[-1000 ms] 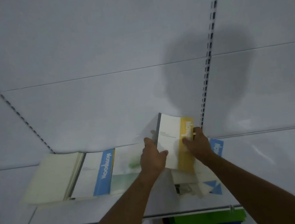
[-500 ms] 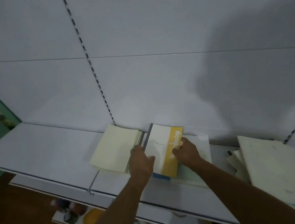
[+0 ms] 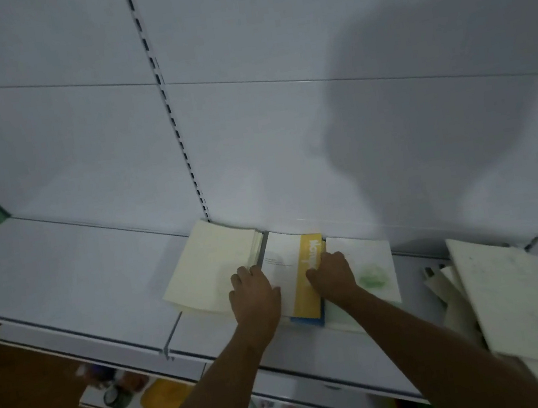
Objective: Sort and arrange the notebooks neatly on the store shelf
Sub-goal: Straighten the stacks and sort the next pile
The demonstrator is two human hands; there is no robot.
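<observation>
Both hands press flat on the yellow-striped notebook (image 3: 295,269) on the shelf (image 3: 62,267): left hand (image 3: 256,297) and right hand (image 3: 331,274), fingers spread, gripping nothing.

My left hand (image 3: 256,297) lies palm down, fingers together and pointing away from me, flat and pressing rather than gripping. My right hand (image 3: 331,274) sits just beside it, also palm down, the fingers bent a little and angled toward the left hand, thumb tucked inward. The two hands are near each other but not touching. Both bare forearms reach up from the lower edge, converging as they go
</observation>
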